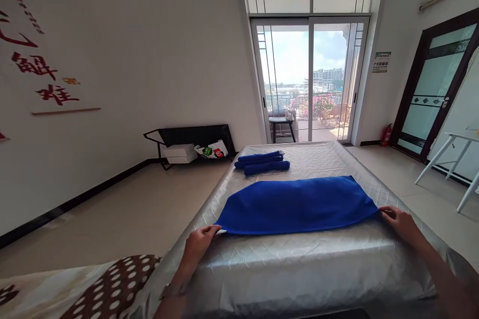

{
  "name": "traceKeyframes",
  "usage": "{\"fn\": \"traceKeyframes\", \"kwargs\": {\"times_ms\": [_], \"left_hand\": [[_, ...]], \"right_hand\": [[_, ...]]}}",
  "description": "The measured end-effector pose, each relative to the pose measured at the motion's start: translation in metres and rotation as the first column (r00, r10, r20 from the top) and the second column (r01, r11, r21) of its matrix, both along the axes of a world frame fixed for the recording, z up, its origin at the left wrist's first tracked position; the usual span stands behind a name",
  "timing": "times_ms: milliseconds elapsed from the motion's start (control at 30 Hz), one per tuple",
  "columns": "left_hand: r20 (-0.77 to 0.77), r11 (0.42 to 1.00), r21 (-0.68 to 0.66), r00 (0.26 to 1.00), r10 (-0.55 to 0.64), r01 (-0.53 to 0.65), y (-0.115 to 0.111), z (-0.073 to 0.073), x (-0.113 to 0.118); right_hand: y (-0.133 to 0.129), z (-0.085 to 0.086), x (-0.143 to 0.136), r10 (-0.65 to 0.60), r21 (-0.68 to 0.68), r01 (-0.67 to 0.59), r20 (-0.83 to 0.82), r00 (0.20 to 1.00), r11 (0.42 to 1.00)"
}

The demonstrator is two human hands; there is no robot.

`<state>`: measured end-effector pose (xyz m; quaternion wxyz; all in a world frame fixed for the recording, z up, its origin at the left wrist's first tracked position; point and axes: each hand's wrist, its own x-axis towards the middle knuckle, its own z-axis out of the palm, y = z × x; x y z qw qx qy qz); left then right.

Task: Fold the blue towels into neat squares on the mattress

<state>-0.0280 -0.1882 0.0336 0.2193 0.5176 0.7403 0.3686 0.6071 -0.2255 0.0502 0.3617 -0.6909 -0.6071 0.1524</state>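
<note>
A blue cloth [299,205] lies spread out across the bed with its silvery quilted cover [299,254]. Its near left corner is pinched between the thumb and fingers of my left hand [200,245], where a small white piece, perhaps a tag, shows. At the right end, my right hand [400,220] pinches the other near corner. The edge between my hands runs nearly straight. Beyond the cloth, at the left side of the bed, lie several rolled blue cloths [266,168] side by side.
A brown dotted blanket [119,284] is at the lower left. By the wall stands a black bench [194,135] with white boxes [179,153] and a bag. A white table [460,139] stands at the right, and sliding glass doors [310,79] are behind the bed.
</note>
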Motion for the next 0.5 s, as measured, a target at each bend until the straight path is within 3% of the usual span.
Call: {"fn": "traceKeyframes", "kwargs": {"times_ms": [100, 300, 400, 500], "left_hand": [[-0.034, 0.996, -0.085, 0.999, -0.04, 0.037, -0.004, 0.004, -0.001], [-0.243, 0.971, -0.238, 0.967, -0.082, 0.023, -0.013, -0.008, -0.023], [-0.382, 0.981, -0.179, 0.924, 0.001, -0.075, 0.005, -0.004, -0.033], [-0.474, 0.988, -0.133, 0.881, 0.011, -0.084, 0.044, 0.009, -0.03]], "right_hand": [[-0.003, -0.001, 0.005, 0.026, -0.032, -0.024, 0.059, 0.998, 0.999], [-0.014, -0.005, 0.024, 0.131, -0.126, -0.109, 0.185, 0.974, 0.986], [-0.011, -0.001, 0.028, 0.171, -0.159, -0.138, 0.213, 0.962, 0.978], [0.012, 0.007, 0.018, 0.152, -0.136, -0.122, 0.231, 0.961, 0.983]]}}
